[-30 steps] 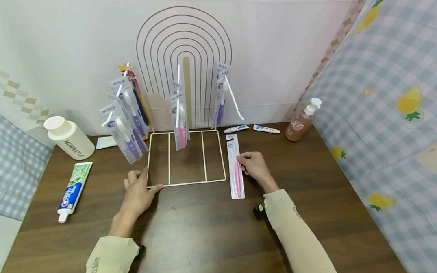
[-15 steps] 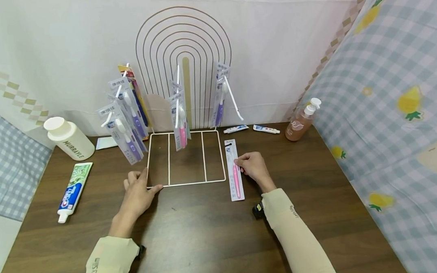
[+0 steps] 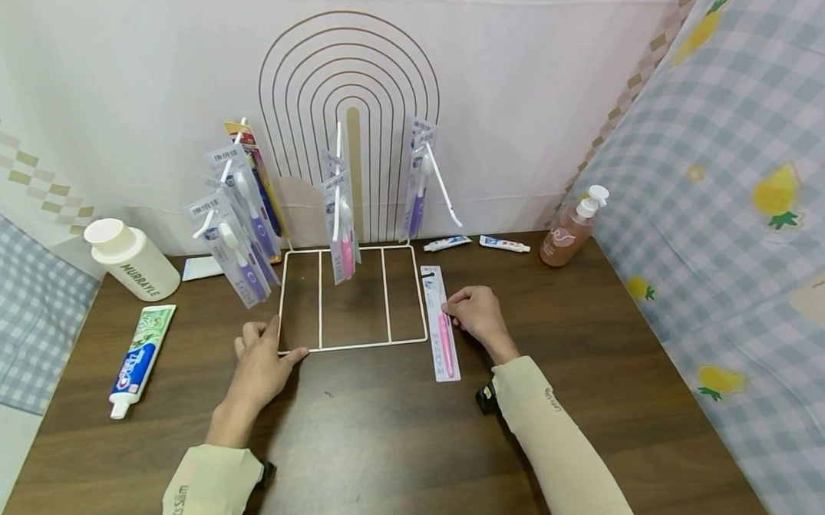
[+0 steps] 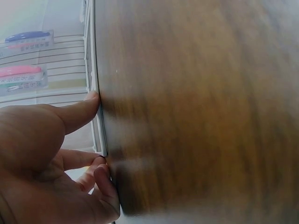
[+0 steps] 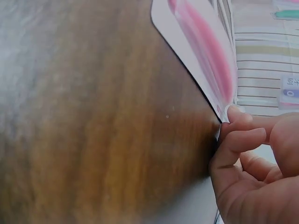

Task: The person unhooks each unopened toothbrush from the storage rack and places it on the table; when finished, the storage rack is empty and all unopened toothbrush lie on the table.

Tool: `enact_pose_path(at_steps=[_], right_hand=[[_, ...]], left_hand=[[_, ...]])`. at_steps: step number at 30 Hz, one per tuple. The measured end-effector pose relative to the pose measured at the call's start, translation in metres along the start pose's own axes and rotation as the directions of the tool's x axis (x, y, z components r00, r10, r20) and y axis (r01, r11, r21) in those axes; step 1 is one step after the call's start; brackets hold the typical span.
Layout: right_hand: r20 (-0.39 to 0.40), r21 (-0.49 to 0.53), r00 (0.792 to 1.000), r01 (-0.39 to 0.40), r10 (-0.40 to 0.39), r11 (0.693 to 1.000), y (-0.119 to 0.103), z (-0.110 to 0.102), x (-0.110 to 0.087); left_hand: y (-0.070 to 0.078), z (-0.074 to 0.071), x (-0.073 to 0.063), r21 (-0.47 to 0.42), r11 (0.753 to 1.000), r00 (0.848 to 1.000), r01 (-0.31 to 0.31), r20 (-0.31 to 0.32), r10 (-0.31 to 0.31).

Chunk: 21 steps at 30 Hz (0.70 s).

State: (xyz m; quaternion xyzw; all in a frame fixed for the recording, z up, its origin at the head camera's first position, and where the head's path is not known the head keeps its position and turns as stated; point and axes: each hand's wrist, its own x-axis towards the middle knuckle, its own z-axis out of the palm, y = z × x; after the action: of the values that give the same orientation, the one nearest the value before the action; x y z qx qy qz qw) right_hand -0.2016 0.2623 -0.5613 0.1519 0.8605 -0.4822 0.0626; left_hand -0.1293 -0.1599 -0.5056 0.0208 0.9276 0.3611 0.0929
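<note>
The pink toothbrush pack [image 3: 446, 347] lies just to the right of the wire stand [image 3: 361, 346], with its long axis running near to far and its far end leaning slightly left. The hanging slot is at that far end; the pink handle points toward the near side. The tip of the stand's right hook [image 3: 442, 183] is farther off, above and a little to the right of the slot, so the slot end is likely what any next move must orient.

The right hand [image 3: 480, 316] is the nearer one. Its fingers come in from the right, thumb and forefinger closed in a pinch on the pack's right edge about halfway along, leaving the slot uncovered. Whether the pack rests fully on the surface [image 3: 379, 443] or is slightly raised cannot be told from these angles.

The left hand [image 3: 261, 368] is well apart from the pack, at the stand's near left corner: the thumb lies along the near rail and the other fingers meet the left side, parted only by the corner they hold between them.
</note>
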Motion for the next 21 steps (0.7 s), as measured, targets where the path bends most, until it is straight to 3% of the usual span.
enact_pose_path(at_steps=[7, 11, 14, 21], right_hand=[[-0.011, 0.008, 1.000, 0.011, -0.011, 1.000, -0.015, -0.005, -0.012], [-0.090, 0.026, 0.994, 0.069, -0.066, 0.997, -0.057, -0.015, -0.038], [-0.157, 0.062, 0.977, 0.152, -0.141, 0.986, -0.090, -0.021, -0.047], [-0.211, 0.230, 0.929, 0.348, -0.303, 0.909, -0.151, -0.030, -0.035]], left_hand=[[0.001, 0.001, 0.002, 0.006, 1.000, 1.000, -0.012, -0.007, 0.012], [0.002, 0.002, 0.002, 0.004, 1.000, 1.000, -0.009, -0.003, 0.009], [0.002, 0.002, 0.002, 0.002, 1.000, 1.000, -0.001, 0.001, 0.001], [-0.001, 0.001, 0.002, 0.002, 1.000, 1.000, 0.007, 0.006, -0.007]])
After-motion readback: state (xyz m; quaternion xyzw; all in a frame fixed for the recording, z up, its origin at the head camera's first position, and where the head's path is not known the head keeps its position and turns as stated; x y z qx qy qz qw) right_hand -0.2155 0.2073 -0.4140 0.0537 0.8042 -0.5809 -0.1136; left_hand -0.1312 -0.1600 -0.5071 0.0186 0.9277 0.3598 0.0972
